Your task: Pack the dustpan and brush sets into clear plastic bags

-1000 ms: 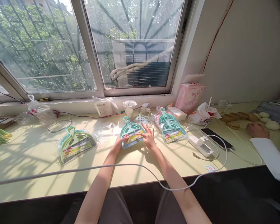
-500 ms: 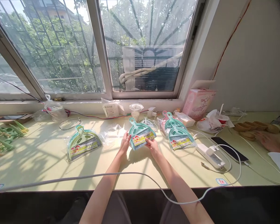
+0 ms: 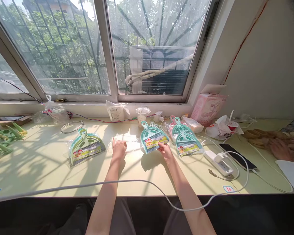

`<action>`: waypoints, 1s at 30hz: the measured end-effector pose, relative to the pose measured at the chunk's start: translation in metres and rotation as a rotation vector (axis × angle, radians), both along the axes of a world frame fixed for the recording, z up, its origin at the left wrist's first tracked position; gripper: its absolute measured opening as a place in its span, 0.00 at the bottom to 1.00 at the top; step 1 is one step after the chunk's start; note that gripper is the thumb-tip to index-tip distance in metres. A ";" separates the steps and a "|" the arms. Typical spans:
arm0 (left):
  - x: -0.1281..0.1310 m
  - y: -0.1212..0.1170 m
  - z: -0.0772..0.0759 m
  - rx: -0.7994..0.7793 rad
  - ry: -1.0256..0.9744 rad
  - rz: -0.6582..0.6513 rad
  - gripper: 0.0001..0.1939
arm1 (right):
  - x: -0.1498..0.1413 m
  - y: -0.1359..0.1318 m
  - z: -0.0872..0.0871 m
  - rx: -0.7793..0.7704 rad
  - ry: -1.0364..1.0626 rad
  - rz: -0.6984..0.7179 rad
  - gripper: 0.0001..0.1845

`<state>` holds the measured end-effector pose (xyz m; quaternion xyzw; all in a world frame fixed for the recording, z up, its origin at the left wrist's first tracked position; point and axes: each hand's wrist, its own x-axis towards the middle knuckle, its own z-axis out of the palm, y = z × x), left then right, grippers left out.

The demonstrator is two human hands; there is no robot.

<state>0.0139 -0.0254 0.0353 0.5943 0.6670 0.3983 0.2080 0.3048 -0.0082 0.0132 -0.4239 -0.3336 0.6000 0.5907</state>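
My right hand (image 3: 164, 150) is closed on the lower edge of a teal mini dustpan-and-brush set (image 3: 153, 141) and holds it tilted up off the pale green table (image 3: 51, 176). My left hand (image 3: 118, 149) rests on a clear plastic bag (image 3: 127, 143) lying flat on the table, its fingers curled on the bag's left end. A bagged teal set (image 3: 86, 150) lies to the left. More teal and pink sets (image 3: 185, 139) are piled to the right.
A white cable (image 3: 63, 187) runs across the table's front edge. A power strip (image 3: 219, 162) and a phone (image 3: 240, 157) lie to the right, by a pink box (image 3: 207, 106). Another person's hand (image 3: 281, 147) works at far right. Green plastic pieces (image 3: 2, 138) sit at far left.
My left hand has let go of the dustpan set and moved left onto the clear bag. My right hand alone now holds the set, shifted a little to the right.
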 end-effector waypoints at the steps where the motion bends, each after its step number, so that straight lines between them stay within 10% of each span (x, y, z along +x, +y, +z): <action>1: 0.001 0.000 0.000 0.011 0.005 0.060 0.05 | 0.002 0.000 0.000 -0.004 -0.019 -0.006 0.14; 9: 0.021 0.006 -0.008 -0.038 -0.130 -0.168 0.10 | 0.008 0.002 -0.002 -0.051 -0.099 -0.021 0.11; 16: -0.015 0.000 -0.003 0.055 0.130 0.097 0.06 | 0.014 0.006 -0.004 -0.078 -0.100 0.029 0.13; 24: 0.019 0.005 -0.018 -0.061 -0.151 -0.092 0.05 | 0.011 0.000 -0.004 -0.052 -0.129 0.203 0.13; 30: 0.010 0.005 -0.017 0.025 0.058 -0.035 0.08 | 0.017 0.002 -0.004 -0.126 -0.157 0.262 0.15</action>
